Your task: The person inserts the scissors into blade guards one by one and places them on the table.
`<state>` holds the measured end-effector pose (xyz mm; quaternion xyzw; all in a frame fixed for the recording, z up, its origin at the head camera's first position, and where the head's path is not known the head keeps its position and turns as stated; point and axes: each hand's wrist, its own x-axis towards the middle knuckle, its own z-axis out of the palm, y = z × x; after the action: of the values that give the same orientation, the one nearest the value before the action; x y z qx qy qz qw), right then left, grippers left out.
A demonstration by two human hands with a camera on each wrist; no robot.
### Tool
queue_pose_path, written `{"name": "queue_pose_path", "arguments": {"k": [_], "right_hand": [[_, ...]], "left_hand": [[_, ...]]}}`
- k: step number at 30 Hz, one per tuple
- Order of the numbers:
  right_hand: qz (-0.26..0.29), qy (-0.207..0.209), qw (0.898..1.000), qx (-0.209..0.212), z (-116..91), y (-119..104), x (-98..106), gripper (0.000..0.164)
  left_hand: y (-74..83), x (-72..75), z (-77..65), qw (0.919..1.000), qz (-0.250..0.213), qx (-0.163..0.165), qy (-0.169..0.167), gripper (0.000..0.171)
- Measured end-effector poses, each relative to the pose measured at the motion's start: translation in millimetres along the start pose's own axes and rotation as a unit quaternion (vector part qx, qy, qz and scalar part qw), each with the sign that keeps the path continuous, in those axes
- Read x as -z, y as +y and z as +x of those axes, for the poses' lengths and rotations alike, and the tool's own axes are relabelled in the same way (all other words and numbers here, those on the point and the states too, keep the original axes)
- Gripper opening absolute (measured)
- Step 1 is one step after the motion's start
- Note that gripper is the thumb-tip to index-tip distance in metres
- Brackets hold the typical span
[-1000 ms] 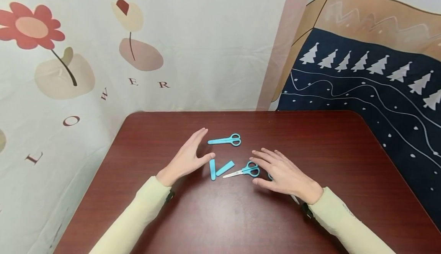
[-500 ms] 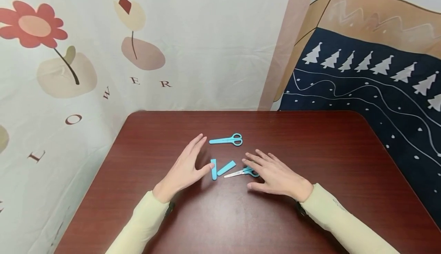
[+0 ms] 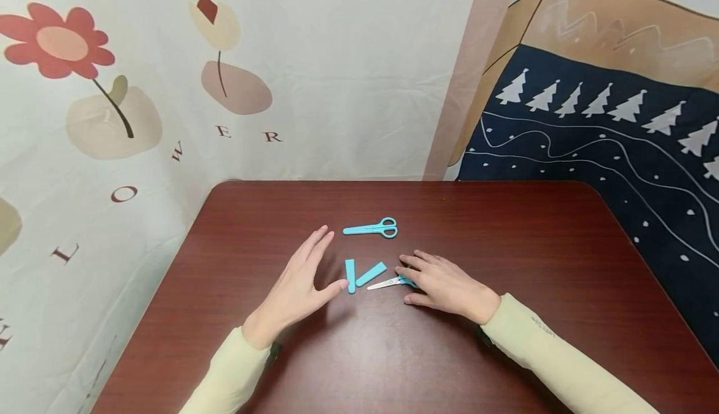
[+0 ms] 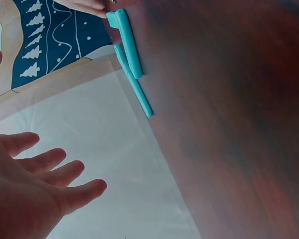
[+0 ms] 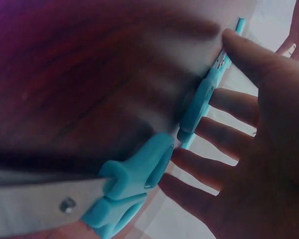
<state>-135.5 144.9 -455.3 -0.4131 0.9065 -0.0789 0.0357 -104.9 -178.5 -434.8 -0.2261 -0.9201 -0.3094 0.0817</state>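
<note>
Slid forward since a second ago, right hand (image 3: 446,286) now lying with straight fingers on the handles of the bare-bladed small blue plastic scissors (image 3: 389,283), left hand (image 3: 298,286) open beside two loose blue plastic blade caps (image 3: 359,275), capped blue scissors (image 3: 372,229) beyond, all on dark red-brown wooden table (image 3: 505,226).

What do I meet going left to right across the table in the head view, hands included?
Left hand → upright blade cover → slanted blade cover → bare blade of the uncovered scissors → right hand, lying over those scissors' handles. The capped scissors lie farther back and overlap this span, so they are left out.
</note>
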Motion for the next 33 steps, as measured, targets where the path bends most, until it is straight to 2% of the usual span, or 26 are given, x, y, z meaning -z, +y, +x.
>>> {"name": "queue_pose_path", "arguments": {"k": [7, 14, 19, 26, 33], "right_hand": [[-0.02, 0.063, 0.997, 0.03, 3, 0, -3, 0.035], [-0.011, 0.057, 0.998, 0.028, 5, -1, 1, 0.019], [-0.013, 0.059, 0.998, 0.029, 3, -1, 2, 0.016], [-0.031, 0.078, 0.996, 0.002, -4, 1, 7, 0.015], [-0.035, 0.105, 0.994, 0.001, -18, 5, 12, 0.015]], "left_hand": [[-1.9, 0.6, -7.0, 0.9999, 0.01, -0.003, 0.007, 0.09], [-3.0, -2.4, -7.1, 0.9999, 0.014, -0.004, 0.003, 0.092], [-3.6, -7.9, -4.1, 0.9998, 0.013, -0.008, -0.01, 0.094], [-1.5, -20.8, 7.9, 0.9968, 0.038, -0.057, -0.042, 0.09], [4.0, -27.3, 21.0, 0.9932, 0.033, -0.091, -0.065, 0.086]]}}
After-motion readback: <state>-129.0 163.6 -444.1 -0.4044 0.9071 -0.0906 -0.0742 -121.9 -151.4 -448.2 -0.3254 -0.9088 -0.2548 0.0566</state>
